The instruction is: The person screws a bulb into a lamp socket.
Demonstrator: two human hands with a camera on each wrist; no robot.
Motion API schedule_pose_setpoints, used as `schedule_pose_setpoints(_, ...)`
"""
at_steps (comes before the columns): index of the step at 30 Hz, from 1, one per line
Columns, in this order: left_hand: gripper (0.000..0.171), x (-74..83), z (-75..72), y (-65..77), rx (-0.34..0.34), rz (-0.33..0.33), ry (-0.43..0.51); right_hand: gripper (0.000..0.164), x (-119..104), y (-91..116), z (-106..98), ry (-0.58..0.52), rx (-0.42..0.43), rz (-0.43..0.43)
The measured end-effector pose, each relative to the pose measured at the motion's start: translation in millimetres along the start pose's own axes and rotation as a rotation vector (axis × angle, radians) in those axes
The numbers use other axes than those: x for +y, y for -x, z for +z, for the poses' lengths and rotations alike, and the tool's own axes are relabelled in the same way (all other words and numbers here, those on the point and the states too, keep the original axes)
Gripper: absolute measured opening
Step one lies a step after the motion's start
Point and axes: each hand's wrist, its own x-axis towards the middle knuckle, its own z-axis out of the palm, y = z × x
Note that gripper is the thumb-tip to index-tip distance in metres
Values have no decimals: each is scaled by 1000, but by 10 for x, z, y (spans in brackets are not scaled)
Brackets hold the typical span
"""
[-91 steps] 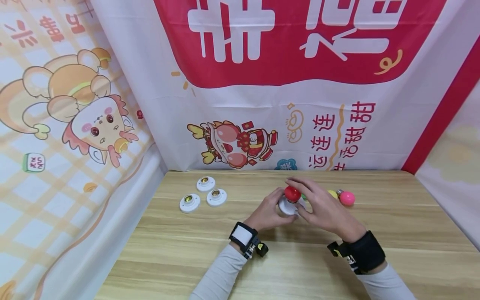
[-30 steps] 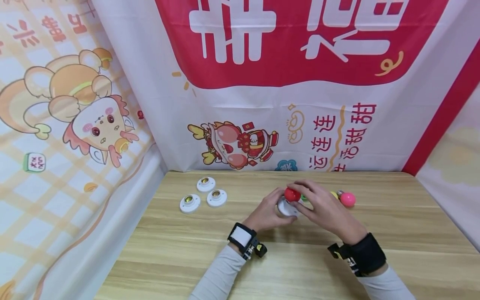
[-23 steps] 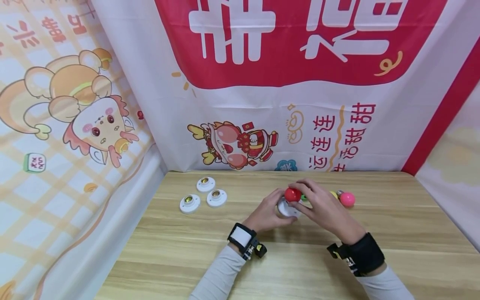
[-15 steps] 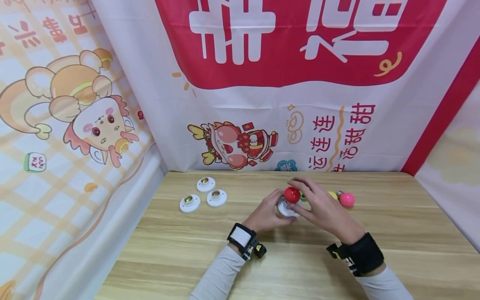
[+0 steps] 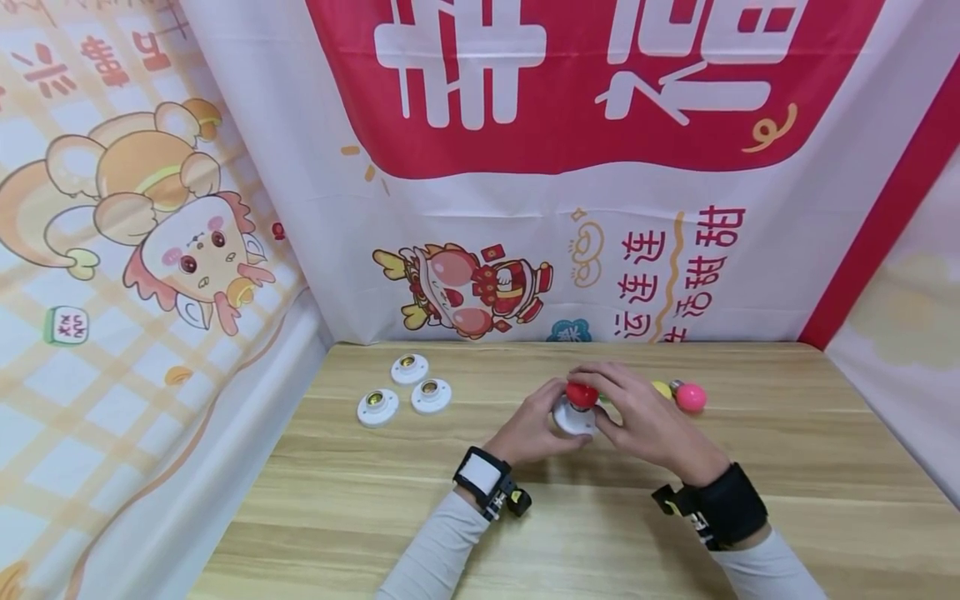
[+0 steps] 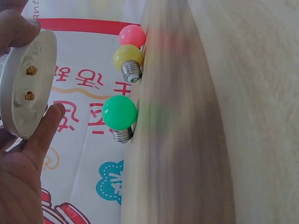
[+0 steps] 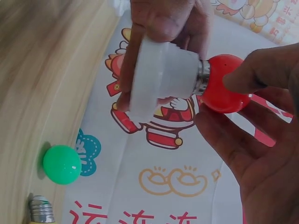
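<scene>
My left hand [image 5: 525,432] grips a white round lamp holder [image 5: 572,419] by its rim, raised off the table. In the left wrist view the underside of this lamp holder [image 6: 41,109] faces out, with two brass screws. A red light bulb [image 7: 223,95] sits with its metal screw cap at the mouth of the holder, some thread still showing. Thumb and fingers of my right hand [image 5: 651,421] are round the red globe, the thumb on one side and fingertips on the other. From the head, the right fingers cover part of the bulb.
Three more white lamp holders [image 5: 431,396] lie at the table's left, sockets up. Behind my right hand lie a green bulb [image 6: 119,113], a yellow bulb [image 6: 127,57] and a pink bulb [image 5: 691,397]. A printed cloth [image 5: 480,196] hangs along the table's back edge.
My right fingers have shifted round the red bulb, and its globe has tipped slightly. The left hand keeps its grip on the lamp holder in nearly the same place.
</scene>
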Motion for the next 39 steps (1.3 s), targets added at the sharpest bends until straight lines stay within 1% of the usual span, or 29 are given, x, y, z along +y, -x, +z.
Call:
schedule_pose_setpoints(5, 79, -18, 20, 12, 6, 22, -16, 54, 0, 4, 5, 14, 5, 3)
schedule_pose_setpoints(12, 78, -29, 18, 16, 9, 17, 1, 56, 6, 12, 15, 39, 19, 21)
schedule_pose_setpoints(17, 76, -25, 2, 6, 8, 25, -6, 58, 15, 10, 14, 45, 27, 42)
schedule_pose_setpoints(22, 76, -8, -18, 3, 2, 29, -9, 59, 21, 6, 21, 51, 42, 37)
schedule_pose_setpoints(24, 76, -2, -24, 6, -1, 28, -10, 59, 20, 5, 21, 45, 35, 38)
schedule_pose_setpoints(30, 78, 6, -26, 12, 2, 29, -30, 68, -8, 1, 8, 0, -27, 59)
schedule_pose_setpoints(33, 78, 5, -27, 11, 0, 34, -37, 64, -13, 0, 15, 2, -30, 44)
schedule_pose_setpoints(36, 77, 4, -28, 14, -2, 39, -42, 59, -9, -2, 27, 13, -11, 12)
schedule_pose_setpoints(39, 75, 3, -29, 15, 4, 51, -57, 58, 0, -1, 36, 31, 19, -12)
